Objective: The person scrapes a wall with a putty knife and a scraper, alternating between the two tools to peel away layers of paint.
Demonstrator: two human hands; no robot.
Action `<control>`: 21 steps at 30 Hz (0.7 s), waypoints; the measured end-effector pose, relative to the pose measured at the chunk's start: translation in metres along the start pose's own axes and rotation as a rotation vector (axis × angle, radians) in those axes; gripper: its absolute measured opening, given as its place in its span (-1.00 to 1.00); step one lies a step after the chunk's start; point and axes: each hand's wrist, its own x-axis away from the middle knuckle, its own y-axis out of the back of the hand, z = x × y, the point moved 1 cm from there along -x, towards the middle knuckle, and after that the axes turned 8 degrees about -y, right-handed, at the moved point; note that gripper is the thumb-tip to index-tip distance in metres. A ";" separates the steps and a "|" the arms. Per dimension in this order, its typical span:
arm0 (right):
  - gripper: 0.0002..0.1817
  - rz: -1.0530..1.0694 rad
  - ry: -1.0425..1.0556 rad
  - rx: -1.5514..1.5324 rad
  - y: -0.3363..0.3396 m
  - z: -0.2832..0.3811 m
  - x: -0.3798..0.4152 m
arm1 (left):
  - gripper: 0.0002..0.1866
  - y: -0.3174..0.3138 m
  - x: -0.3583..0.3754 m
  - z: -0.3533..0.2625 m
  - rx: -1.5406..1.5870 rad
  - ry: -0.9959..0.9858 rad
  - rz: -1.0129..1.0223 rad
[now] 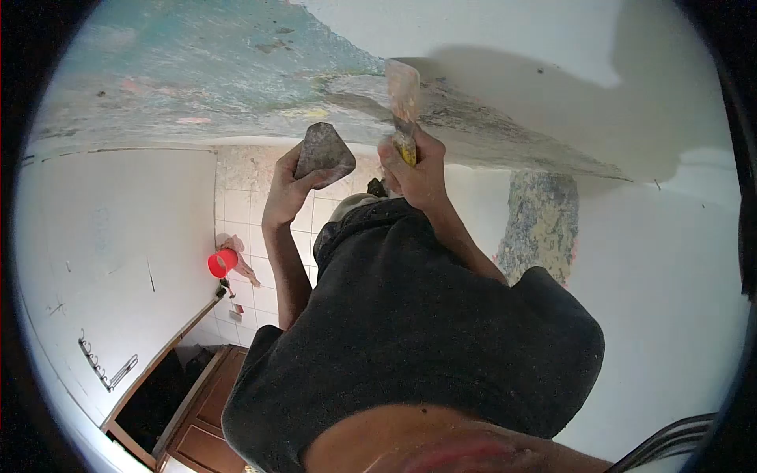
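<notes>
My left hand [285,188] is raised near the ceiling and grips a grey, plaster-caked trowel [324,152] by its lower edge. My right hand [416,169] is shut on the yellow handle of a putty knife [403,93]. Its wide blade lies flat against the ceiling [236,71], at the line where rough bluish-grey old surface meets smooth white plaster [505,39]. Both arms reach up from my black shirt [410,331], which fills the lower middle of the view.
White walls stand on the left and right. A tiled wall [252,213] lies behind my hands, with a red cup [222,262] in front of it. A scraped grey patch [540,225] marks the right wall. Wooden cabinets [201,410] are at lower left.
</notes>
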 end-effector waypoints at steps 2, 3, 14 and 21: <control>-0.78 0.010 0.049 0.037 0.000 -0.003 -0.006 | -0.59 0.001 -0.004 0.005 0.015 0.007 0.019; -0.78 0.020 0.067 0.054 -0.001 -0.006 -0.006 | -0.59 0.001 -0.002 0.007 0.023 0.015 0.022; -0.78 -0.031 0.080 0.082 0.004 -0.012 -0.004 | -0.59 -0.001 -0.001 0.005 -0.002 -0.008 -0.005; -0.46 0.020 -0.047 0.020 0.004 -0.005 -0.005 | -0.60 -0.003 -0.002 0.001 0.035 -0.036 0.024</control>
